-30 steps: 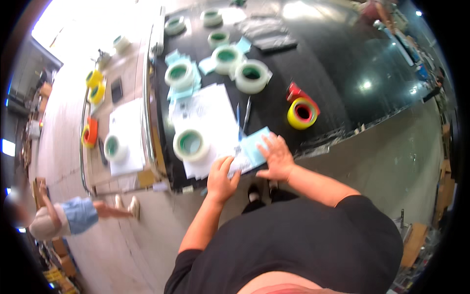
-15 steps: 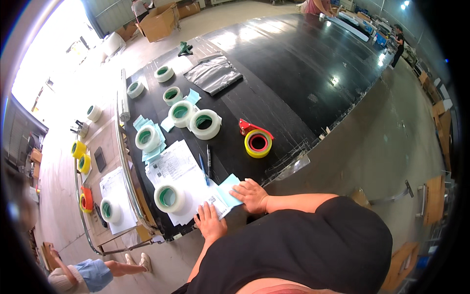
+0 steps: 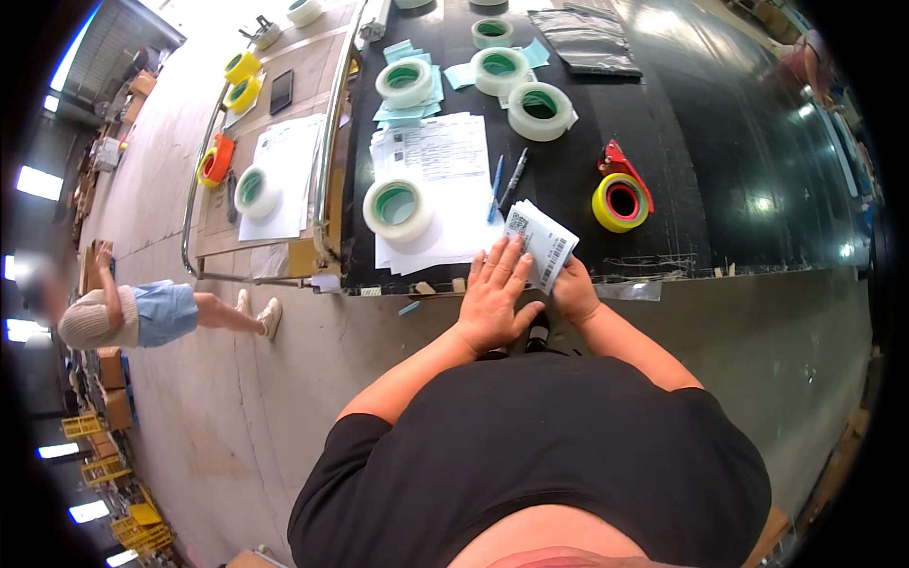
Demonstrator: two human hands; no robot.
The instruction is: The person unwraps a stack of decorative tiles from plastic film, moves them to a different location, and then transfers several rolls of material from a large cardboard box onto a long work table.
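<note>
Grips labels [image 3: 542, 244] with the right hand [image 3: 575, 293], seemingly to steady them; rests the left hand [image 3: 491, 298], open, alongside their edge.

Matt paper slips [image 3: 543, 244], glossy black tabletop [image 3: 568, 185]

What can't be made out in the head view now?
All in head view:
- Right hand: some fingers, hidden behind white rectangular printed paper labels.
- White printed paper sheets: area beneath the translucent green-cored tape roll.
- Two pale round tape rolls on the black table: cut off by top edge.
</note>
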